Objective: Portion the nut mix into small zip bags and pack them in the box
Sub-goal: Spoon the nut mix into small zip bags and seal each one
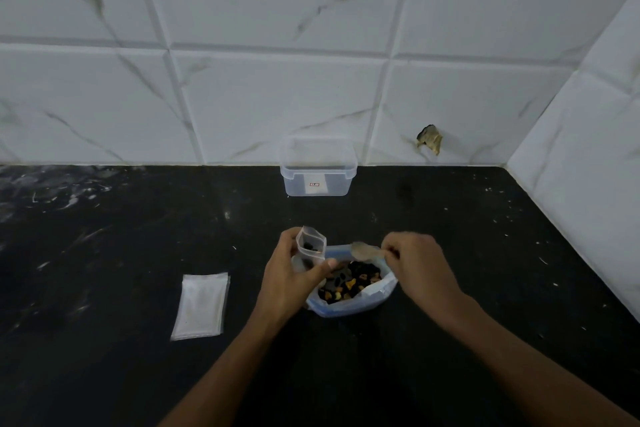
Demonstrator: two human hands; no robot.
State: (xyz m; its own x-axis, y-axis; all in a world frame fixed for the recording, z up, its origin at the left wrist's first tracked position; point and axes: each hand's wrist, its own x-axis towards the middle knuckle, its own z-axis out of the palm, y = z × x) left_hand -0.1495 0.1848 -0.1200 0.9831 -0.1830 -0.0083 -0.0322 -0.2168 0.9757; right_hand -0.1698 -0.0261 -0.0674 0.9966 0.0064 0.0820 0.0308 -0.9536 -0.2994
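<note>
The wall of white glossy tiles with grey marble veins stood behind a black stone counter, which was matte and scratched with pale marks. Against the wall sat the clear rectangular plastic box, open on top, with a small white label with a red mark; I could not read it. To the left lay a flat stack of small clear zip bags. In the middle stood the large soft clear bag with a blue zip edge, open, with the dark and orange nut mix inside. The left hand held upright one small clear zip bag, fingers curled round it, some dark pieces inside. The right hand pinched a blurred spoon above the large bag.
</note>
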